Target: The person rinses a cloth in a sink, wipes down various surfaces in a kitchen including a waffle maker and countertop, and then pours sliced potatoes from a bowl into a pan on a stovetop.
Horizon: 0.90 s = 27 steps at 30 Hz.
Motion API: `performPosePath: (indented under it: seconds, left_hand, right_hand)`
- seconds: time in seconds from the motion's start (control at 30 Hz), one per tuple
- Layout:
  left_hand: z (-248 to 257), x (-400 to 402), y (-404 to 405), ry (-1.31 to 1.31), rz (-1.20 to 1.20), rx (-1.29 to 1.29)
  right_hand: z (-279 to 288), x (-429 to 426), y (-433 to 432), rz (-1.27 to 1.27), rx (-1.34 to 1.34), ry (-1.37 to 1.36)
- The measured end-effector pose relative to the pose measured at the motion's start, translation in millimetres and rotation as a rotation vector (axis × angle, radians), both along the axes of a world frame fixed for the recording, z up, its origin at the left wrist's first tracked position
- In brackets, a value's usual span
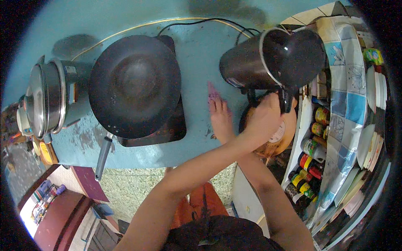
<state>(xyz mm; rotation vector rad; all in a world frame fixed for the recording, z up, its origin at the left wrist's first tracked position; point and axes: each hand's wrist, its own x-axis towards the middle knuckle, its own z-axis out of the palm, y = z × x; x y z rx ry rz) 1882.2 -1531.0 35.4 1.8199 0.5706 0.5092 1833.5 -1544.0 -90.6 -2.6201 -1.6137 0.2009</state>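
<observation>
My arms cross in front of me. My left hand [267, 116] reaches over to the right and grips the black handle of a dark kettle [248, 67] with a silver rim. A pink cloth [213, 89] lies under the fingers of my right hand [220, 116], which presses it on the blue tabletop [196, 125]. Most of the cloth is hidden by that hand. Behind my left hand is a round orange-brown item [287, 131] with a printed label; what it is, I cannot tell.
Left of the cloth, a black frying pan [138, 84] sits on a dark flat cooktop [169, 135], its grey handle [103, 157] jutting past the table's front edge. Farther left stands a lidded metal pot [53, 97]. Cords [201, 20] run behind. Bottles [309, 164] and plates [370, 150] line the right.
</observation>
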Motion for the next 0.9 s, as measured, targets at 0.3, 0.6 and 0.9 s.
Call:
performPosePath:
  seconds: [0.3,0.6,0.9]
  left_hand:
    - [-2.5,1.1,9.3,-0.112,-0.284,-0.046]
    - [26.6,-125.9,59.0,-0.037,0.095,0.006]
    - [-21.8,-228.5,32.0,0.296,0.079,-0.173]
  right_hand:
    - [-29.4,52.5,126.3,-0.136,0.288,0.037]
    - [-57.7,182.5,169.3,-0.647,0.860,-0.104]
    - [-59.0,95.5,198.7,0.097,0.551,0.162]
